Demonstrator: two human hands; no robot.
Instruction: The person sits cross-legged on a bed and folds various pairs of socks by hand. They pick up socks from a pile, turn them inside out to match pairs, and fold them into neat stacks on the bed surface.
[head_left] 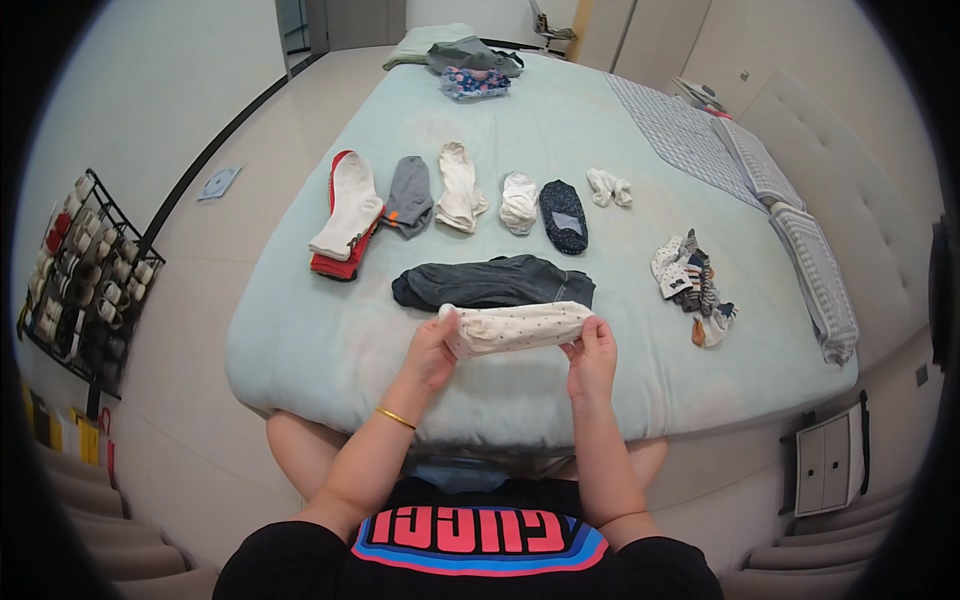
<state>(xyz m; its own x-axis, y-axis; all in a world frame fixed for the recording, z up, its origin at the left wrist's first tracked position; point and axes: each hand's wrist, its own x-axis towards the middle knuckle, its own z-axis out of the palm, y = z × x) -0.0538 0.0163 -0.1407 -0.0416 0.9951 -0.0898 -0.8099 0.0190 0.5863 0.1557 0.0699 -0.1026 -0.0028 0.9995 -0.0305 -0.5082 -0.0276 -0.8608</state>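
Note:
I hold a cream dotted sock [515, 327] stretched flat between both hands above the near edge of the pale green bed [330, 340]. My left hand [435, 350] grips its left end and my right hand [592, 355] grips its right end. Just beyond it lies a dark grey sock pair [490, 282]. Farther back, a row of folded socks: white on red [347, 215], grey [410, 195], cream [460, 188], white [518, 202], dark navy [564, 215] and a small white one [608, 187].
A loose heap of mixed socks [692, 285] lies at the right of the bed. Striped pillows [815, 275] and a checked cloth [680, 130] line the right side. Folded clothes [470, 68] sit at the far end. A shoe rack [85, 280] stands on the left floor.

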